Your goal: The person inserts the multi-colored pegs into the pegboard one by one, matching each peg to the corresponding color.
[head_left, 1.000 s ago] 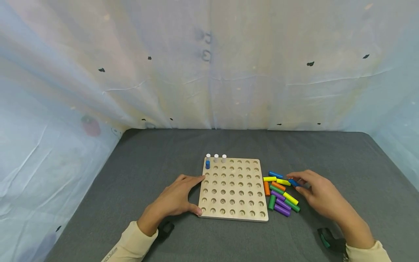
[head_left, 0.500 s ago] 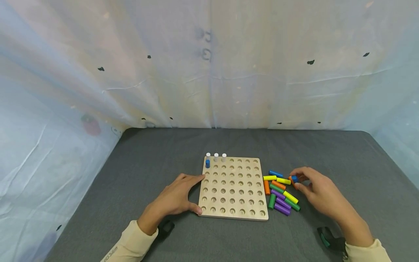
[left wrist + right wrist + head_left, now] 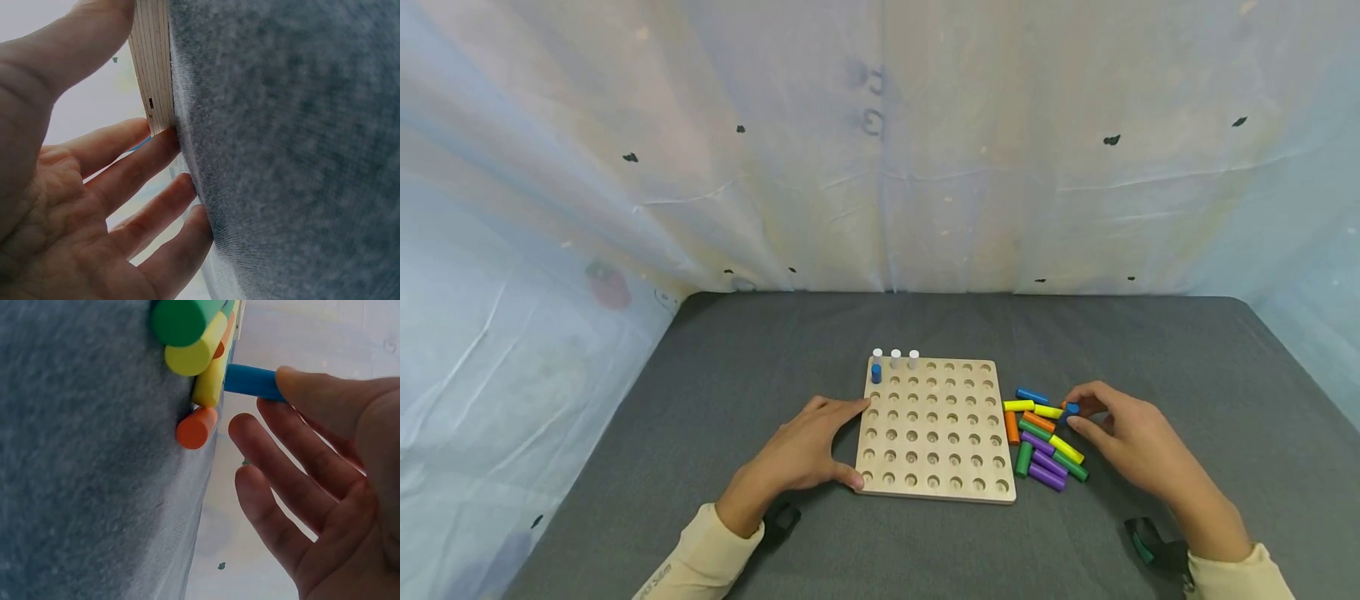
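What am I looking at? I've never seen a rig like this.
No robot: these are a person's bare left hand and right hand. The wide picture is taken from the person's head; each close-up comes from a wrist. On the gray cloth lie a holed wooden board and, to its right, loose colored pegs. Three white pegs and one blue peg stand in the board. The left hand touches its left edge; the right hand pinches another blue peg.

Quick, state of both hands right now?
Left hand: open, thumb and fingers touching the wooden pegboard at its left side.
Right hand: closed, holding a blue peg between thumb and fingers.
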The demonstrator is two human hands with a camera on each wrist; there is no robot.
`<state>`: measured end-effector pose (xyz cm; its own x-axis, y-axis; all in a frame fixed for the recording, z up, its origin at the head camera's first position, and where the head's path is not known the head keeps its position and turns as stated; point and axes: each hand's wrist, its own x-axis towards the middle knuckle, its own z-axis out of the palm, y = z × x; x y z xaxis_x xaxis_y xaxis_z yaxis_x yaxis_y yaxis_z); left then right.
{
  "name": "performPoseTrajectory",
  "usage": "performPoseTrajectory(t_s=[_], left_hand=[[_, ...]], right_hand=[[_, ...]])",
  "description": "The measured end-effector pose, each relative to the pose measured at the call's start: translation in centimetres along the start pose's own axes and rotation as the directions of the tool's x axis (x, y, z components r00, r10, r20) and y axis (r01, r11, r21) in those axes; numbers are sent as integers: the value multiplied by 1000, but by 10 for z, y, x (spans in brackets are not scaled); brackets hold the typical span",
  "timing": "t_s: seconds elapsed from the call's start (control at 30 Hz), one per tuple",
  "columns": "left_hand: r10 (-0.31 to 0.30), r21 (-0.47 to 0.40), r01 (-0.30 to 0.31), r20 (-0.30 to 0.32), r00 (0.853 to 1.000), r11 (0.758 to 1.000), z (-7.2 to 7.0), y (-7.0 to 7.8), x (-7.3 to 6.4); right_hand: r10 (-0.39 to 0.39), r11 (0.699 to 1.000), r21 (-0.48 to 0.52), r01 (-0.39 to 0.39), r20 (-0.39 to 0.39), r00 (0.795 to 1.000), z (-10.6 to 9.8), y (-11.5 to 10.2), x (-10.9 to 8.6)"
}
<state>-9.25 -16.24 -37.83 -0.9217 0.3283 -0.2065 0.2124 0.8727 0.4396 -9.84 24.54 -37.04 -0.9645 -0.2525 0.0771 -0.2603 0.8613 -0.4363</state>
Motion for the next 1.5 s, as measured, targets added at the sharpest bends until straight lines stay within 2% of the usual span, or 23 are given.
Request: performPoseTrajectory(t_s=[0.23, 0.43, 0.8, 1.23, 1.5], left_hand=[[-1, -3, 1, -1, 1000, 1000, 2, 1, -1], [-3, -1, 3, -3, 1000, 1000, 2, 0, 0], [4, 4, -4, -9, 1000, 1000, 3, -1, 2], [-2, 1, 2, -12, 1000, 1000, 2, -2, 2], [-42, -11, 42, -12, 999, 999, 2, 0, 3]], right_hand=[[-56, 998, -31, 56, -14, 998, -2, -9, 7], [-121, 992, -25, 121, 5, 993, -3, -28, 24], [-180, 983, -18, 181, 60, 982, 11, -59, 56], [-278, 961, 35, 275, 92, 956, 20, -92, 88], [-334, 942, 44, 331, 112, 936, 29, -109, 102]])
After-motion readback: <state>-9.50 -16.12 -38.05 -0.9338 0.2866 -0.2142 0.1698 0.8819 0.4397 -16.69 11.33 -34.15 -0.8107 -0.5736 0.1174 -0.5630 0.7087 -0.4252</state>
